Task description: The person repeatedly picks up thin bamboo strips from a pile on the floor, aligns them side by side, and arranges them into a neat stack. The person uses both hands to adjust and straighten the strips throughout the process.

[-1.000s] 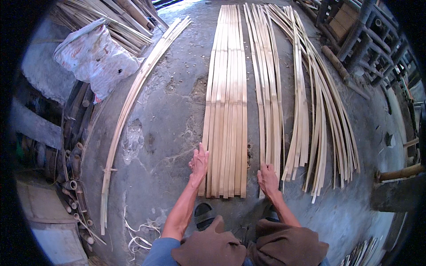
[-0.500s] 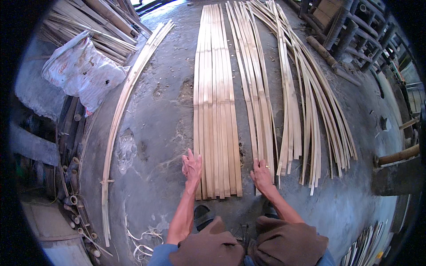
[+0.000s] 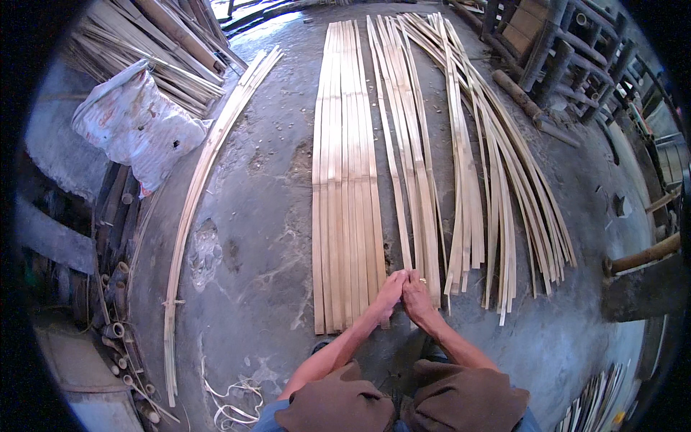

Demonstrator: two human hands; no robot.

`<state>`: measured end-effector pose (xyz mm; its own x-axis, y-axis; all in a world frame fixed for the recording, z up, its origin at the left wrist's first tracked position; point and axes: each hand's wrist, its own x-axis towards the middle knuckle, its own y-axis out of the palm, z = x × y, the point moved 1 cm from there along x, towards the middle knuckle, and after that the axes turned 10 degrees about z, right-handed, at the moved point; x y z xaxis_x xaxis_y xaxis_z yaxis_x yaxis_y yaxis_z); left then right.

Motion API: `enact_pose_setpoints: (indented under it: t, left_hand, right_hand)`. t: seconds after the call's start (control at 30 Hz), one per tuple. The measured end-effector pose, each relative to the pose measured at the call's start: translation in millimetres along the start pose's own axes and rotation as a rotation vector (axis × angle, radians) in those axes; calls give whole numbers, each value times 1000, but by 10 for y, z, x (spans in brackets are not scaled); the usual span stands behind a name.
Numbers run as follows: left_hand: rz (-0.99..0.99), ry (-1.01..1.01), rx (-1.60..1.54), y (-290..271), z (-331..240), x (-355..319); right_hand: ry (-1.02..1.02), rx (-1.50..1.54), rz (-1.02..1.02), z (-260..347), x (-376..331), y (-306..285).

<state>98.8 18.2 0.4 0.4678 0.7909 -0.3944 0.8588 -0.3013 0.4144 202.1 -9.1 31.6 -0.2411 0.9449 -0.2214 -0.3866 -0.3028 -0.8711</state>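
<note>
Head view: bamboo strips (image 3: 345, 180) on concrete floor (image 3: 266, 216)

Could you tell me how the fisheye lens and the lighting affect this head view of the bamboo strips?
Head view: straight bamboo strips bow outward toward the rim, the tied bundle at left most strongly; black vignette fills the corners. Soft daylight, brighter at the top, with a sheen on the concrete floor. Both hands, left hand and right hand, are sharp.

Grey concrete floor (image 3: 266, 237); bamboo strips (image 3: 345, 180); white sack (image 3: 137, 126)
</note>
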Motion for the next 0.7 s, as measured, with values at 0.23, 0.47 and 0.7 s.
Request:
enact_pose_setpoints:
  t: [0.23, 0.47, 0.7]
  left_hand:
    - [-445, 130, 226, -92, -233, -166]
    - [-625, 272, 482, -186, -955, -668]
    - [-770, 372, 864, -1080, -830, -605]
  right_hand:
    - [-145, 492, -228, 165, -122, -366]
    - [-87, 489, -301, 91, -195, -437]
    - [-102, 496, -276, 59, -191, -322]
